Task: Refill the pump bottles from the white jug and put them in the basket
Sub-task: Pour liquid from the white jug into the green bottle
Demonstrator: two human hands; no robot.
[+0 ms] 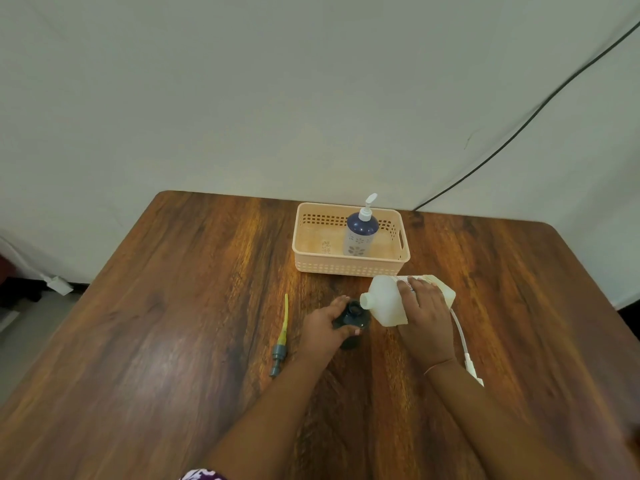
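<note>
White plastic, the jug (388, 299) lies tipped over almost onto its side, long axis running left to right, its neck pointing left and a little toward the person. The spout sits right at the open mouth of the dark bottle (351, 318). The right hand (424, 318) is wrapped over the jug's rear half from above, fingers curled across its far side, so the neck and shoulder stick out to the left of the grip. The left hand (323, 325) clasps the dark bottle around its body from the left, holding it upright on the wooden table (173, 323). Just left of that hand lies a removed pump (281, 337), yellowish tube pointing away. Beyond the jug stands the peach basket (349, 265), with a blue pump bottle (360, 233) upright inside. A white cable (462, 337) lies near the right wrist.
</note>
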